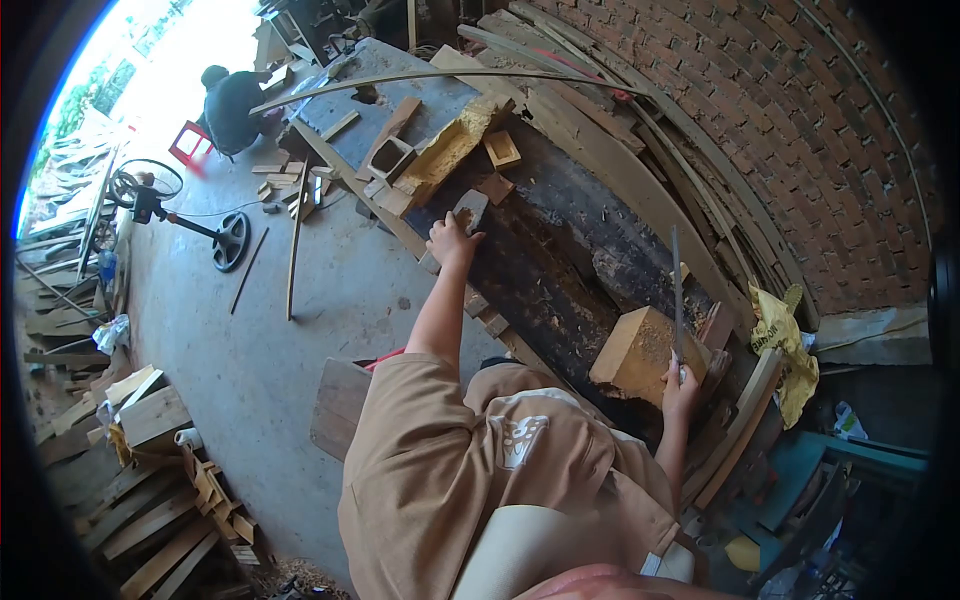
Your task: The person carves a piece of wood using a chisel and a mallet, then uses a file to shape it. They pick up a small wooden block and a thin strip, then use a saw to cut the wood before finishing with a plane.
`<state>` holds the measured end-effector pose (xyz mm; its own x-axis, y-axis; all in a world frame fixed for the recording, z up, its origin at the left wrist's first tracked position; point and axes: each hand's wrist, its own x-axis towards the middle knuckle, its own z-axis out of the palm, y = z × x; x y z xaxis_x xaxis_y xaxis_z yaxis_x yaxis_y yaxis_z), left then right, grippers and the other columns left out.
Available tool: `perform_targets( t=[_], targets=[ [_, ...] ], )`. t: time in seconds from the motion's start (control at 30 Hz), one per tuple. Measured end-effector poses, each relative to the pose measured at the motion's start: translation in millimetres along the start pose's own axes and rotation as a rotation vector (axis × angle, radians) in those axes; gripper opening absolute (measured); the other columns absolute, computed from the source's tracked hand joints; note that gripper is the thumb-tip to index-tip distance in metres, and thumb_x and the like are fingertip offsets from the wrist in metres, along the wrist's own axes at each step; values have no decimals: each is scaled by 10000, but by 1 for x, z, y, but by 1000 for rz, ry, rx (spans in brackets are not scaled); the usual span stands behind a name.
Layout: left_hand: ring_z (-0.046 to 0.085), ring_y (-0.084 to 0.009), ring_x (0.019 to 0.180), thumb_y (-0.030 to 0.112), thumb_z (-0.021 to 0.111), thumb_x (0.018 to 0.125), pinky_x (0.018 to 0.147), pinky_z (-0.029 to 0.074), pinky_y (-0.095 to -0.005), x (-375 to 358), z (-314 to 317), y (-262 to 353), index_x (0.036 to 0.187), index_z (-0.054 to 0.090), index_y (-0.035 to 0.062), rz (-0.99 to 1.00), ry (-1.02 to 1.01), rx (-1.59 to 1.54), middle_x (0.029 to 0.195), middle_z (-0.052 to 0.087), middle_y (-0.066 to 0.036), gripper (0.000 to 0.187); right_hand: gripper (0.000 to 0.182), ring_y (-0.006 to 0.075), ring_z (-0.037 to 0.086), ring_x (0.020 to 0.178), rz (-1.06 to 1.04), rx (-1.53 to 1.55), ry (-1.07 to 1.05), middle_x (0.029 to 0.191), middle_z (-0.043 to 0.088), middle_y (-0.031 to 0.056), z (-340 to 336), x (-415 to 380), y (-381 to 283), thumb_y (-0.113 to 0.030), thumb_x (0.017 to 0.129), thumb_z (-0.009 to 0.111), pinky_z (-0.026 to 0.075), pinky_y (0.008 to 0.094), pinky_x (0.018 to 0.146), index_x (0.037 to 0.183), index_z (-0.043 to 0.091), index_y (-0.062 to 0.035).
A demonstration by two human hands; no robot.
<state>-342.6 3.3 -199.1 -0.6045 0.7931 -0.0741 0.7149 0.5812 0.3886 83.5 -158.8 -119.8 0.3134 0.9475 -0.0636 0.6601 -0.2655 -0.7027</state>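
My left hand [452, 242] reaches out over the workbench with its fingers around the edge of a small grey block [473, 208], perhaps a sharpening stone; its kind is hard to make out. My right hand [681, 388] is closed on the handle of a long, thin-bladed tool [678, 290], which points away from me. Beside that hand, a large pale wood block [632, 352] with slanted faces sits on the bench, sawdust on top. A small hollowed wooden box [502, 150] and a rough yellowish trough-shaped piece [450, 150] lie beyond my left hand.
The dark workbench [560, 215] has a worn, broken surface. Long boards [640, 180] lie along the brick wall [780, 120]. A yellow bag [783, 350] hangs at the right. Another person [232, 108] crouches near a red stool [190, 143]. Scrap wood [150, 510] is piled at left.
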Motion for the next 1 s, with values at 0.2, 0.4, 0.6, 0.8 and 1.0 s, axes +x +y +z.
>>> perform_targets(
  t=[0.2,0.4,0.6,0.8,1.0],
  targets=[
    [482,-273,1027,445,756,542,827,399,-396,8,16,3,1177,459,130,4,7,28,1070,517,-101,768,341,205,554,537,19,-28,52,564,554,89,2,-3,-11,-279,864,512,416,326,536,693,540,15],
    [455,-276,1067,448,751,557,853,390,-393,7,21,6,1234,413,128,-23,-50,12,1121,487,-111,821,331,188,556,528,-15,-32,128,563,560,79,5,-2,-10,-280,862,517,417,315,521,702,544,10],
    [399,-279,1157,484,706,614,927,341,-426,-6,-25,23,1287,343,110,-89,-125,-21,1245,413,-143,851,327,220,573,550,7,-57,129,584,569,105,2,-4,-19,-276,860,517,427,335,532,733,549,24],
    [610,-198,797,323,657,751,737,466,-268,30,3,-30,1052,542,-45,25,-114,-822,865,632,-113,489,306,227,580,558,8,-66,141,593,578,105,6,-4,-16,-267,859,519,431,330,528,784,566,26],
    [592,-128,677,370,550,821,545,381,-254,46,-50,-78,965,530,106,-541,-180,-1350,815,618,-1,302,337,316,586,643,91,-207,158,704,596,184,5,-5,-43,-300,856,512,440,382,558,830,577,29]
  ],
)
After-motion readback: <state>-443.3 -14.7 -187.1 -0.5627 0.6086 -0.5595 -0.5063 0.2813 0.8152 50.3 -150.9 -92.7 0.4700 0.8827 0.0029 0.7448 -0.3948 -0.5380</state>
